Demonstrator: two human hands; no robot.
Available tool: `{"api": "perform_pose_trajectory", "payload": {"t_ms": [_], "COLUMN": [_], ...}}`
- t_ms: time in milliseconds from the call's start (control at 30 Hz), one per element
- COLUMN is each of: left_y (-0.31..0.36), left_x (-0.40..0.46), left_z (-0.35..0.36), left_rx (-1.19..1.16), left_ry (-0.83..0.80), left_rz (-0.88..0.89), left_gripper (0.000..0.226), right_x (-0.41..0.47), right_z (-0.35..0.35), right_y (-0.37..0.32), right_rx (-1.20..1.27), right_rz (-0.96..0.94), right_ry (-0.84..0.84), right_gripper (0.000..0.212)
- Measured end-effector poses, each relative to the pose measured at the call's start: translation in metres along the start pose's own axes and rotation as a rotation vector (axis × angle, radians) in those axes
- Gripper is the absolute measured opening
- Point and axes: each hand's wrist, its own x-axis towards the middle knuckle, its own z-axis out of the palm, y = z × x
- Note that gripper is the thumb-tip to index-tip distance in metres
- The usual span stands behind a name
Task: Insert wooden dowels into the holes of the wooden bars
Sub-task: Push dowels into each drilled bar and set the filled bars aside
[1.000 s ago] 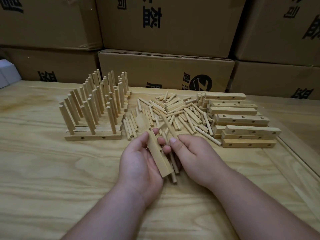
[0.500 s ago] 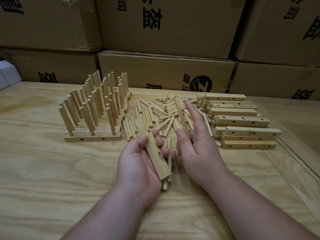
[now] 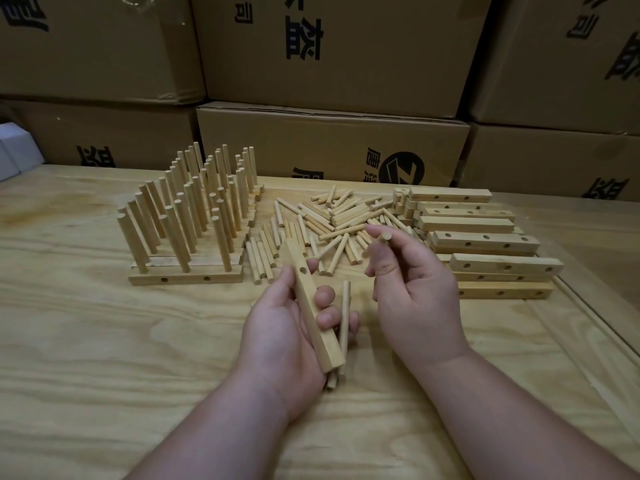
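Observation:
My left hand (image 3: pixel 287 327) grips a wooden bar (image 3: pixel 308 299) lengthwise, its near end toward me and a hole showing on top near my fingertips. Spare dowels (image 3: pixel 344 313) lie along my left fingers under the bar. My right hand (image 3: pixel 412 289) pinches a single dowel (image 3: pixel 383 234) between thumb and forefinger, end-on to the camera, to the right of the bar and apart from it. A heap of loose dowels (image 3: pixel 332 220) lies behind both hands.
Several bars with upright dowels (image 3: pixel 187 216) stand at the left. A stack of bars with open holes (image 3: pixel 478 244) lies at the right. Cardboard boxes (image 3: pixel 329 147) wall off the far edge of the wooden table (image 3: pixel 104 341). A groove runs along its right side.
My right hand reached into the dowel heap, took one dowel and drew back toward the bar. My left hand has kept the bar nearly still, tilting it slightly.

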Motion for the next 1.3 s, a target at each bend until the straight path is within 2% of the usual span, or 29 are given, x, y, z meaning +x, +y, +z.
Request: {"api": "perform_pose_trajectory", "payload": {"t_ms": [200,367,433,600,833,1033,1300], "left_y": [-0.002,-0.002,-0.002,-0.002,-0.004,-0.005,-0.006], "left_x": [0.001,0.001,0.002,0.003,0.000,-0.001,-0.001], "left_z": [0.002,0.001,0.001,0.000,0.001,0.001,0.002], "left_rx": [0.014,0.056,0.050,0.059,0.104,0.154,0.183], "left_ry": [0.048,0.061,0.056,0.041,0.019,0.009,-0.020], "left_rz": [0.014,-0.005,-0.008,0.013,0.020,0.061,0.057], "left_gripper": [0.035,0.041,0.042,0.045,0.033,0.039,0.037], "right_x": [0.000,0.004,0.007,0.005,0.003,0.005,0.001], "right_z": [0.002,0.000,-0.002,0.002,0.002,-0.003,-0.001], "right_y": [-0.004,-0.005,-0.005,-0.004,-0.003,-0.004,-0.017], "right_rx": [0.054,0.240,0.297,0.244,0.164,0.101,0.195], "right_rz": [0.027,0.253,0.288,0.258,0.199,0.107,0.057], "right_ry": [0.059,0.032,-0.005,-0.040,0.008,0.015,-0.035], "right_gripper": [0.014,0.011,0.008,0.011,0.014,0.013,0.013]}}
